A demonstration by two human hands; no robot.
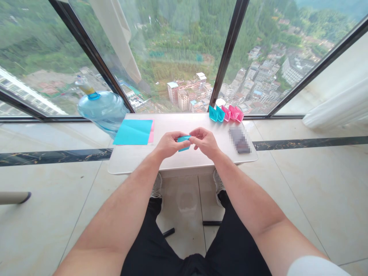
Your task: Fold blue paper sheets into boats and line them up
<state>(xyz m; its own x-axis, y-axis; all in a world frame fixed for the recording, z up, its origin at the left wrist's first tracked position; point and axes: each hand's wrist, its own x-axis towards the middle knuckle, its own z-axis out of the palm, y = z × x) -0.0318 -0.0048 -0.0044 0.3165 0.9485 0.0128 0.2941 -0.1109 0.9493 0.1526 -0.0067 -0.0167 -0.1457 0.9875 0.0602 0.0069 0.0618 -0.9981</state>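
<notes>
Over the middle of the white table (138, 159), both hands hold one small folded piece of blue paper (184, 143). My left hand (171, 144) is closed on its left side, the thumb lying across the front. My right hand (204, 141) pinches the paper's upper right corner between thumb and fingertips. Part of the paper is hidden behind the fingers. To the left lies a stack of square sheets, a blue sheet (133, 132) on top and a pink sheet (151, 132) showing beneath it.
Folded blue paper pieces (216, 114) and folded pink paper pieces (232, 114) stand in a row at the table's back right. A phone (240, 140), partly pixelated, lies in front of them. A large water bottle (103, 109) stands behind the left corner, beside the window (184, 46).
</notes>
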